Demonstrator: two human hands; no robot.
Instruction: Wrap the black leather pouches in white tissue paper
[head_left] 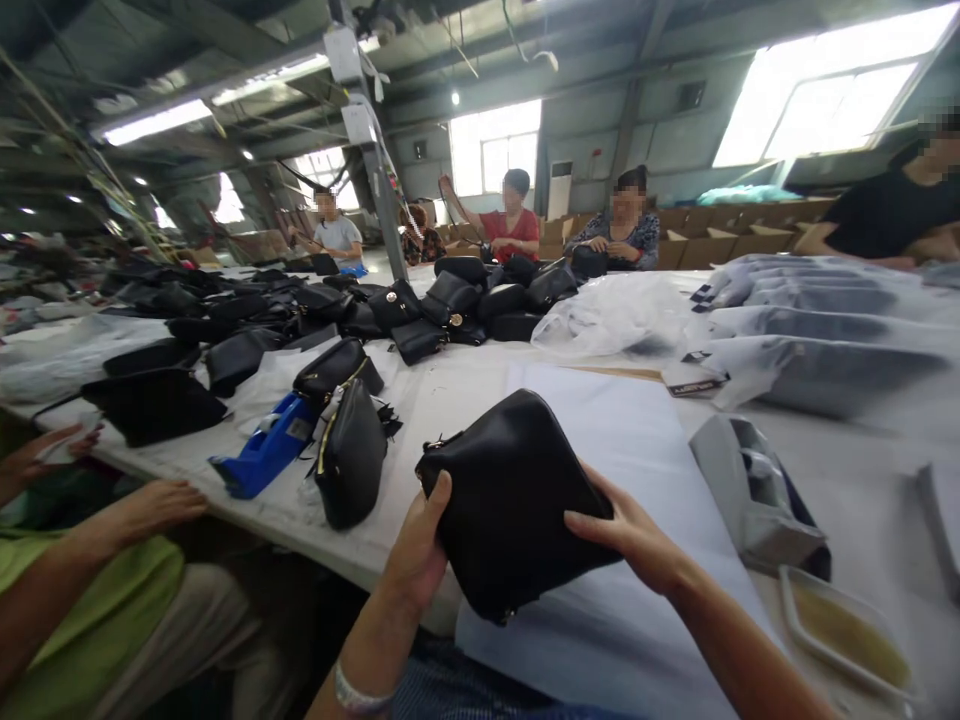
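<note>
Between my two hands I hold a black handbag (517, 490), tilted, above the near edge of the table. My left hand (424, 545) grips its left side, thumb on the face turned toward me. On the right side my right hand (626, 530) has its thumb on the same face and its fingers behind. Small metal fittings show at the bag's upper left corner and bottom. White paper sheets (637, 430) lie on the table under and beyond it. Left of my left hand stands another black bag with a gold zipper (356, 455).
A blue tape dispenser (266, 450) is at the left, a grey tape dispenser (757, 490) and shallow dish (847, 630) at the right. Black bags (450, 300) pile up behind; plastic-wrapped bags (825, 370) lie far right. A person in green (97, 600) sits close left; several people work across the table.
</note>
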